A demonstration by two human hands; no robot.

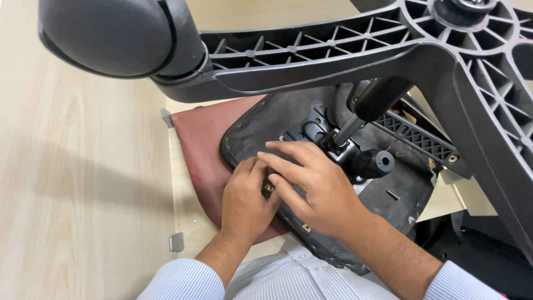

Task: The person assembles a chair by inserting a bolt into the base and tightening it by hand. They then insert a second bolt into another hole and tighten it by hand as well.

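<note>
An office chair lies upside down in front of me. Its black seat underside [261, 125] rests on a maroon cushion [202, 141], and a metal mechanism plate [316, 130] with a gas cylinder [366, 108] rises from it. My left hand [247, 197] presses on the seat's near edge, fingers curled around a small fitting. My right hand [313, 186] lies over it with fingers spread, touching the same spot beside a black knob [377, 163].
The grey star base [444, 61] with a caster wheel [108, 36] hangs over the far side. A black ribbed armrest part [419, 139] lies at the right. A pale board [186, 214] with metal brackets sits on the wooden floor [72, 166].
</note>
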